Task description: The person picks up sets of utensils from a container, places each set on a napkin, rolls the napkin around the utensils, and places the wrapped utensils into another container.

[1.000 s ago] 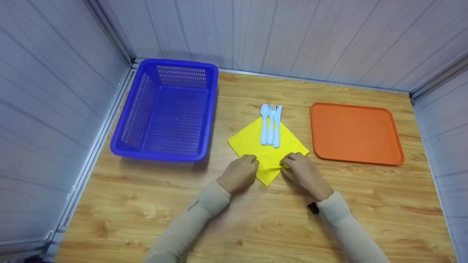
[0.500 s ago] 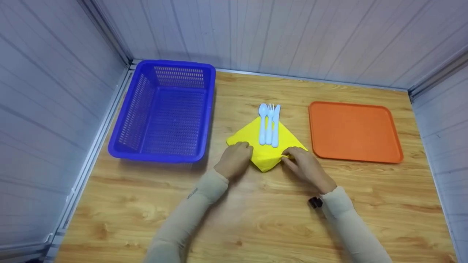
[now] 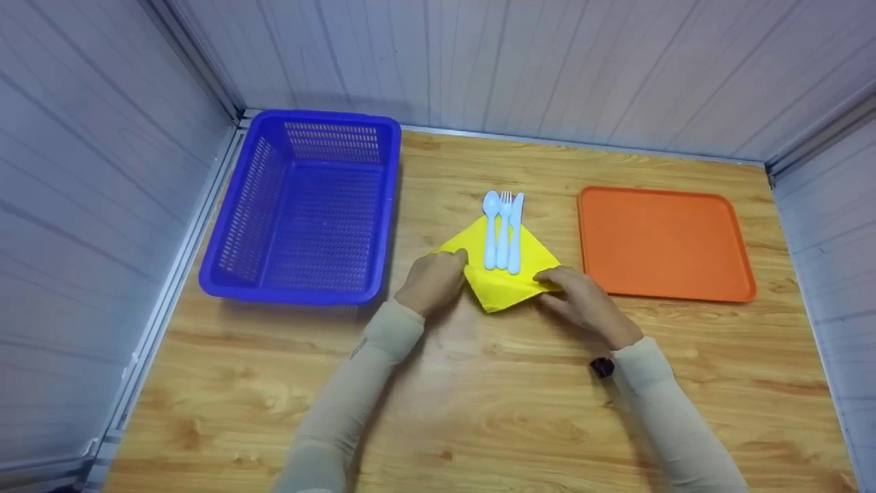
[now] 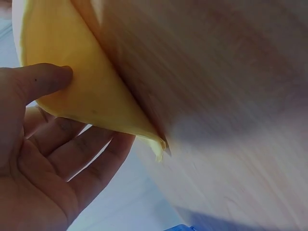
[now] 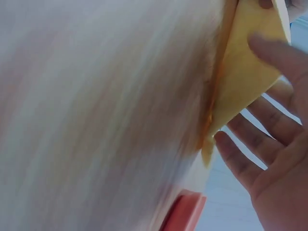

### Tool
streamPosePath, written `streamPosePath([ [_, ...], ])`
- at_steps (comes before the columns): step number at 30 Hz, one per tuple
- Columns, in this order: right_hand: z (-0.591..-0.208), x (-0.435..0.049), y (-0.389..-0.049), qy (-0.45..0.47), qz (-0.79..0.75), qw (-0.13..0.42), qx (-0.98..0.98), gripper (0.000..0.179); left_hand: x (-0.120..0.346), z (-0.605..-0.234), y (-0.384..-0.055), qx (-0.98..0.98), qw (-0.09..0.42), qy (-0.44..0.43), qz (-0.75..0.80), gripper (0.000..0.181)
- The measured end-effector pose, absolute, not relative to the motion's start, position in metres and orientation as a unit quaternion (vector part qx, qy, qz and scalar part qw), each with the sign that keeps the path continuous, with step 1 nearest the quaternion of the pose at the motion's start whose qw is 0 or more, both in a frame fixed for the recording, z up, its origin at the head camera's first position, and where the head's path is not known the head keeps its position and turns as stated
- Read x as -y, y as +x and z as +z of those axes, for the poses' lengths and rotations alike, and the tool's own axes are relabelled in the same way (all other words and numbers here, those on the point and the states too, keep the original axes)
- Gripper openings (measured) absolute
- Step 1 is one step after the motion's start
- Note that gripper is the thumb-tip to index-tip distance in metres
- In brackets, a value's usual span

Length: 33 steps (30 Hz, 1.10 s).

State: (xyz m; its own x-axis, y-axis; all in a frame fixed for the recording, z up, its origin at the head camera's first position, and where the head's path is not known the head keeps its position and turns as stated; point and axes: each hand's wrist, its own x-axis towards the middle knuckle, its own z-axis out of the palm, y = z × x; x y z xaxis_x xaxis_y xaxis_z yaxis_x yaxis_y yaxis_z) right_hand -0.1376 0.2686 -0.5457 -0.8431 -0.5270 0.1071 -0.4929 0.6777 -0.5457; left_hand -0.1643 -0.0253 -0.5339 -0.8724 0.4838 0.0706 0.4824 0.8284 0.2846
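A yellow cloth napkin (image 3: 503, 291) lies diamond-wise on the wooden table, its near part folded up toward the cutlery. Across its far corner lie a light blue spoon (image 3: 491, 233), fork (image 3: 504, 236) and knife (image 3: 516, 239), side by side, their heads past the cloth. My left hand (image 3: 432, 282) pinches the napkin's left edge; in the left wrist view the thumb (image 4: 50, 79) presses on the cloth with the fingers behind it. At the right edge my right hand (image 3: 582, 301) pinches the cloth likewise, its thumb (image 5: 269, 53) on the near face.
A blue plastic basket (image 3: 391, 198) stands at the back left, with no contents showing. To the right of the napkin lies an orange tray (image 3: 667, 243). Pale panels (image 3: 534, 61) wall in the table at the back and both sides.
Both hands have moved away from me with the napkin's near edge, folding its near corner upward and shortening the cloth. The hands have also spread slightly apart. The cutlery stays on the cloth.
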Motion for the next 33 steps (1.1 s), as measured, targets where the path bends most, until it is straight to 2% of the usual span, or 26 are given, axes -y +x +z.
streamPosePath([
  [4, -0.545, -0.270, -0.149, -0.260, -0.295, 0.000, -0.919, 0.015, 0.025, -0.531, -0.171, -0.961, 0.020, 0.231, 0.154, 0.017],
  [7, -0.543, -0.270, -0.158, -0.231, -0.306, 0.004, -0.924, 0.011, 0.024, -0.531, -0.176, -0.963, 0.028, 0.213, 0.160, 0.018],
  [16, -0.544, -0.268, -0.176, -0.155, -0.318, 0.070, -0.933, 0.019, 0.016, -0.531, -0.192, -0.971, 0.064, 0.170, 0.156, 0.023],
  [33, -0.547, -0.257, -0.191, -0.095, -0.270, 0.094, -0.954, 0.023, 0.009, -0.533, -0.206, -0.975, 0.134, 0.074, 0.158, 0.024],
])
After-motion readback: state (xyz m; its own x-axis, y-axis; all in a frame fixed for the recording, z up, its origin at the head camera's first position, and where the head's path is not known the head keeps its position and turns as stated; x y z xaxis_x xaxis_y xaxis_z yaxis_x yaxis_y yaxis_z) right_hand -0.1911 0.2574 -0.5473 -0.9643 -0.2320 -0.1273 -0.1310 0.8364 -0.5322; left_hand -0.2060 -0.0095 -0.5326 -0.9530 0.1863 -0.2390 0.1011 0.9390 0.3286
